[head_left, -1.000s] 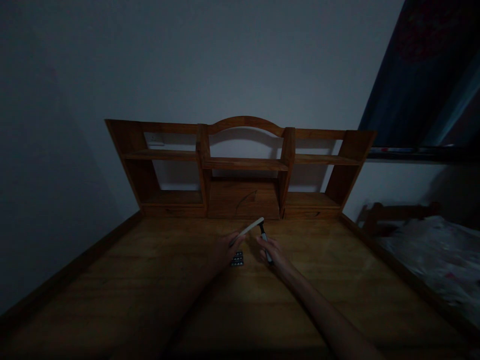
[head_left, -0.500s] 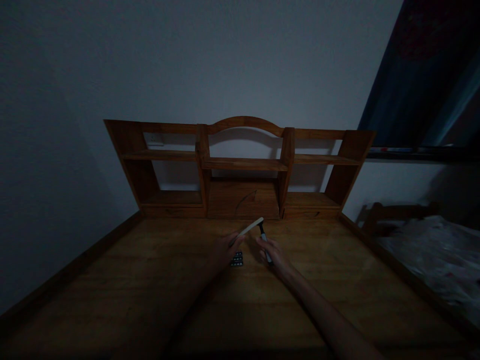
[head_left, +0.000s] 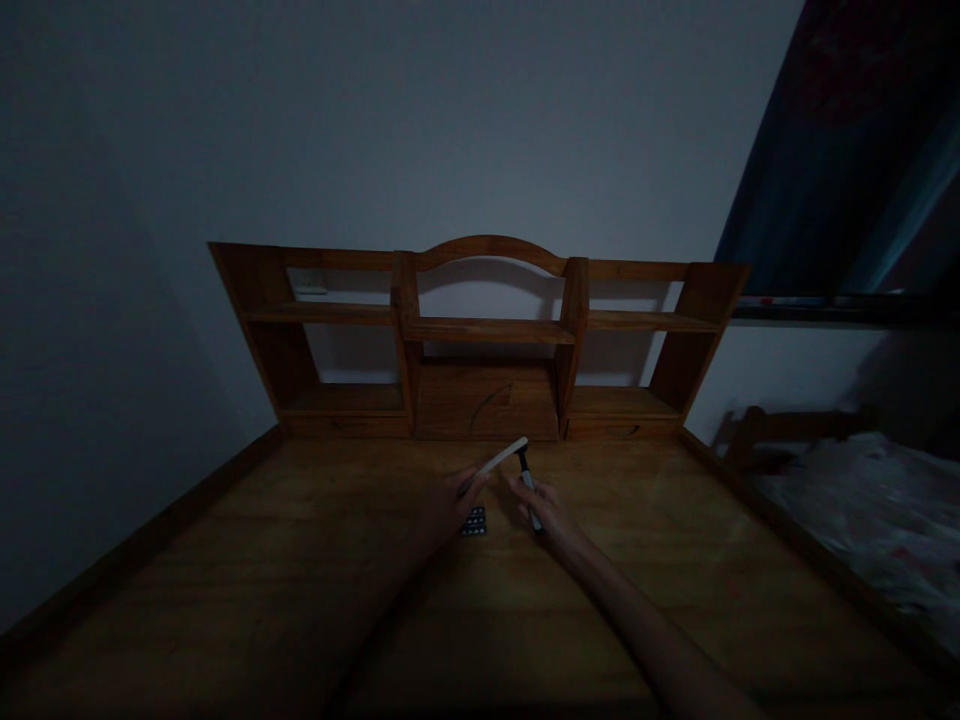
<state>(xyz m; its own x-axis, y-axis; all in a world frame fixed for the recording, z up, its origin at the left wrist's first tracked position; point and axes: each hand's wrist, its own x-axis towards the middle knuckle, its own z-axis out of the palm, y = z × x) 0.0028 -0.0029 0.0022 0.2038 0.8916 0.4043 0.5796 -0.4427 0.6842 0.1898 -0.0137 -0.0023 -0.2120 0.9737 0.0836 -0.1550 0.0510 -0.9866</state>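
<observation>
And here, out over the desk, the pale strip is held aslant, its tip pointed to two o'clock and its near end gripped at eight. That end is pinched by the left hand, fingers closed with no wide gap to be seen. Right up at the tip, the dark head of the tool is brought in close; whether the two are touching cannot quite be told. The tool, razor-like in shape, is tilted from eleven o'clock at its head to five at its butt, and its pale grey handle is wrapped by the right hand, fingers curled shut around it. Below the strip, towards half past six, a small dark pack with rows of pale marks is seen on the desk, partly covered by the left hand. Out at twelve o'clock, the far edge of the desk is lined by a wooden shelf, its middle topped by an arch, and a dark curved line is shown on its central panel. Behind it all, the wall is dimly lit. At two o'clock a dark curtain is hung; at three, crumpled plastic is piled beside a wooden rail.
</observation>
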